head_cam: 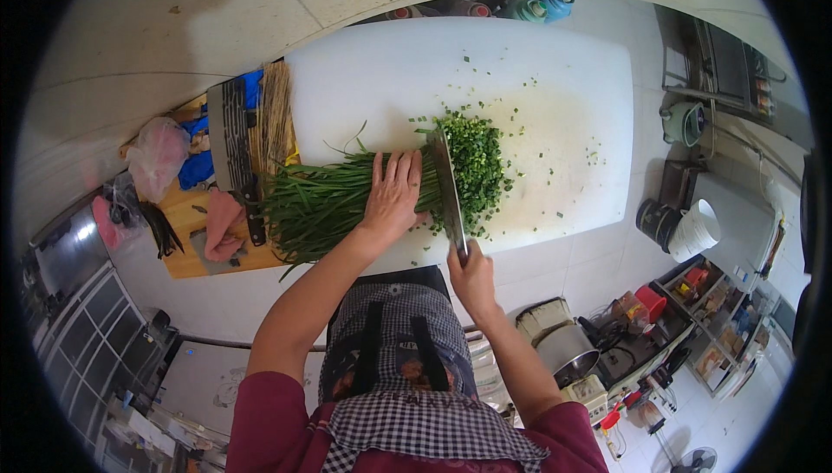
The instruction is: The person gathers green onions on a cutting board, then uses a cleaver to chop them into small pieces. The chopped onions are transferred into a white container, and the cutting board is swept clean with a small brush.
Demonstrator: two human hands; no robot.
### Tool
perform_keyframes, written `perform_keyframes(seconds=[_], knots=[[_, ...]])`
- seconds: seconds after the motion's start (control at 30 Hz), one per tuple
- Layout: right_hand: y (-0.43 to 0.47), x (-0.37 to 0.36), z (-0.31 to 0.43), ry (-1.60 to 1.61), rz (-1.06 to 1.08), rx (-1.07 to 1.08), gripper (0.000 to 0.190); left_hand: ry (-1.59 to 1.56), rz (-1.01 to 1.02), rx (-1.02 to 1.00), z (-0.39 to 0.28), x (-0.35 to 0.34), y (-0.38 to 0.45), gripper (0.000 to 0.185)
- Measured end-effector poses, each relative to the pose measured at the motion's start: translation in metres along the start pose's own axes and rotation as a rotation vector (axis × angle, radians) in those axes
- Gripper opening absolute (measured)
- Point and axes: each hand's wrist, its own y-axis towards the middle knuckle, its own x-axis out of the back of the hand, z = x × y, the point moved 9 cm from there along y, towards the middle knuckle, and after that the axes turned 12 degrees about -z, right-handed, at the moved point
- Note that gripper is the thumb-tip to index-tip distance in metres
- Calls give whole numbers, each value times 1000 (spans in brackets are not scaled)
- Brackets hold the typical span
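Note:
My left hand [393, 197] presses down on a thick bundle of long green garlic chives [318, 197] lying across a white cutting board [559, 70]. The handle of a cleaver [447, 180] is gripped in my right hand [473, 275]. Its blade stands on edge at the cut end of the bundle, just right of my left fingers. Against the blade's right side lies a heap of chopped chives [474, 167], with small bits scattered farther over the board.
Left of the board, a wooden surface [185, 265] holds a second cleaver [227, 135], a bundle of dry stalks [276, 109], a pink cloth [224, 226] and a plastic bag [158, 158]. Capped bottles [533, 10] stand beyond the board; a white bucket [694, 229] is at the right.

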Motion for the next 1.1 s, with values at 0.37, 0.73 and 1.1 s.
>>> perform_keyframes(seconds=[0.37, 0.73, 1.1], knots=[[-1, 20, 17, 58, -85, 16, 25, 29, -42, -37, 0, 2, -4, 114], [6, -11, 8, 11, -26, 47, 25, -19, -13, 2, 0, 0, -2, 109], [-12, 17, 20, 39, -50, 16, 26, -23, -49, -38, 0, 0, -6, 117]])
